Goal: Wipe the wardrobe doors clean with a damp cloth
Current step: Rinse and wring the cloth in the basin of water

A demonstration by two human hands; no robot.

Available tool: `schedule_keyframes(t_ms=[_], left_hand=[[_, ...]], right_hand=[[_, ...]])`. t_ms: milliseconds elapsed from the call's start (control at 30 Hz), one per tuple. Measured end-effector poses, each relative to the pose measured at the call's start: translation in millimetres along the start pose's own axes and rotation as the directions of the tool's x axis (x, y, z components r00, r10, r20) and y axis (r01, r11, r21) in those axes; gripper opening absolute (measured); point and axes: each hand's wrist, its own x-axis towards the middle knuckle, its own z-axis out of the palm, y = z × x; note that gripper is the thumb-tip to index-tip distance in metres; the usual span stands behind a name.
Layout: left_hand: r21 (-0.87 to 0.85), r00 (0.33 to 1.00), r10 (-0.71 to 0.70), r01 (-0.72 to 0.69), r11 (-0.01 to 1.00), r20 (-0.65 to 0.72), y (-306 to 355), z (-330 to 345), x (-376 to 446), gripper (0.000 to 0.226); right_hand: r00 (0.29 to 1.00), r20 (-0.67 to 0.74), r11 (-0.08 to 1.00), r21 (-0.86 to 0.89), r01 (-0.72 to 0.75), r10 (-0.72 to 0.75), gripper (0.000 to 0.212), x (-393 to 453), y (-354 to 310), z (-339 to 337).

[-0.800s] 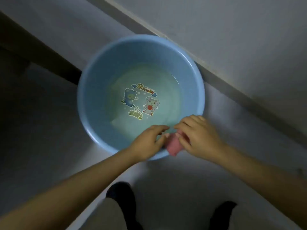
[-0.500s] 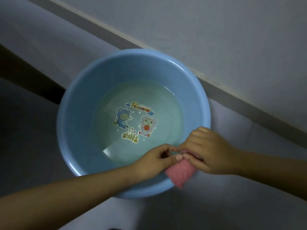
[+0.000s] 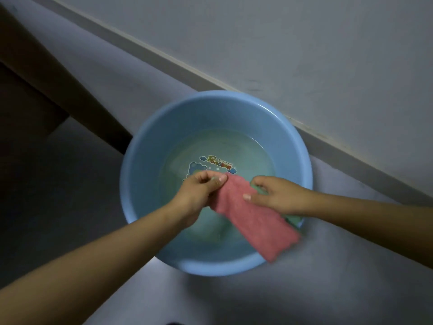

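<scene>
We grip the cloth (image 3: 253,219) in both hands, left (image 3: 199,193) and right (image 3: 278,195), over the basin's (image 3: 145,160) near-right rim.

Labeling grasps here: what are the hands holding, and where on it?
Both hold the pink cloth over the blue basin. Left hand pinches its upper corner; right hand grips the adjacent top edge. The lower end hangs free.

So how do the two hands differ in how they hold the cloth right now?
The left hand pinches the pink cloth at its top corner with curled fingers, over the water; the right hand holds the cloth's right edge, thumb lying on top, nearer the basin's rim. Both keep a grip on the cloth, spread between them over the blue basin.
</scene>
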Motion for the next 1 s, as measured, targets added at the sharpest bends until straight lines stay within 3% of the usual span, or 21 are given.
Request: schedule_keyframes(t_ms=[67,167,233,367,433,567,667,700,900,1000], left_hand=[[-0.044,0.991,0.023,-0.029,0.999,-0.134,5,-9,7,0.012],[-0.061,0.953,0.028,-0.048,0.997,-0.301,5,-21,16,0.011],[-0.025,0.923,0.054,-0.069,0.997,-0.382,4,-27,20,0.012],[0.036,0.865,0.08,-0.072,0.997,-0.495,-6,-34,32,0.017],[0.062,0.854,0.064,-0.038,0.997,-0.516,-18,-33,40,0.02],[0.074,0.823,-0.024,0.081,0.994,-0.567,-36,-27,55,0.013],[0.021,0.793,-0.117,0.161,0.987,-0.597,-41,-28,64,0.022],[0.002,0.794,-0.135,0.17,0.985,-0.593,-42,-29,67,0.026],[0.025,0.877,-0.103,0.13,0.991,-0.469,-44,-32,70,0.025],[0.058,0.875,-0.096,0.14,0.989,-0.475,-45,-35,66,0.026]], right_hand=[[0.999,0.021,0.951,0.306,-0.052,0.048,0.048,12,-9,2],[0.99,0.099,0.865,0.483,-0.134,0.098,0.016,29,-19,3],[0.987,0.044,0.867,0.473,-0.157,0.155,0.016,39,-26,1],[0.943,-0.156,0.938,0.237,-0.252,0.293,0.053,66,-17,5],[0.922,-0.202,0.943,0.12,-0.311,0.33,0.059,76,-10,10],[0.863,-0.258,0.901,0.108,-0.421,0.434,0.058,89,-3,19],[0.853,-0.276,0.896,0.143,-0.42,0.443,0.031,95,0,36],[0.846,-0.292,0.895,0.175,-0.411,0.446,0.031,97,1,42],[0.823,-0.387,0.908,0.213,-0.36,0.417,0.033,100,1,62],[0.799,-0.42,0.903,0.213,-0.374,0.43,0.033,102,4,67]])
